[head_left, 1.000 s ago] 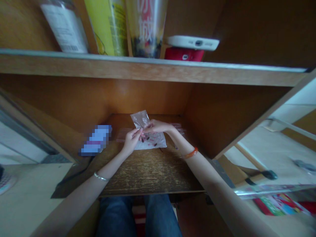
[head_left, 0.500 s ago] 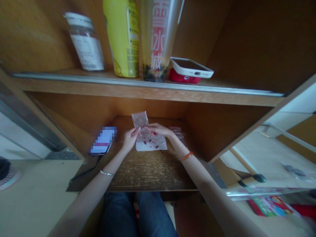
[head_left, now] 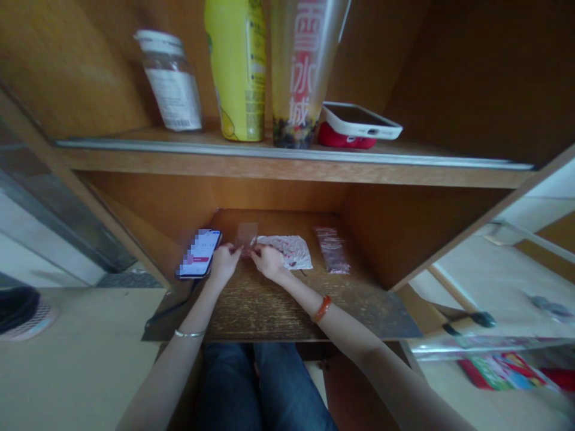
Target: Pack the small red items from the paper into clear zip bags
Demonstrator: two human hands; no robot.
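Hands first: my left hand (head_left: 224, 261) and right hand (head_left: 268, 261) are both narrowed to a pinch on the near edge of the small clear bag (head_left: 247, 235), fingertips nearly meeting. 1 second ago I had that bag up in the air, standing upright over the white sheet (head_left: 290, 250). Now it's down flat on the desk (head_left: 269, 311), and both hands have slid left with it. So the bag lies just beside the phone (head_left: 200, 254), and the sheet with its dark red bits sits off to the right of my right hand instead of under it. Another packet (head_left: 331, 248) shows further right, where my arm was mostly covering it before. My guess is the bag work has gone from mid-air fiddling to working it against the desk. Up on the shelf (head_left: 291, 157), the jar (head_left: 171, 81), yellow bottle (head_left: 236, 66) and cup (head_left: 303, 66) haven't budged.
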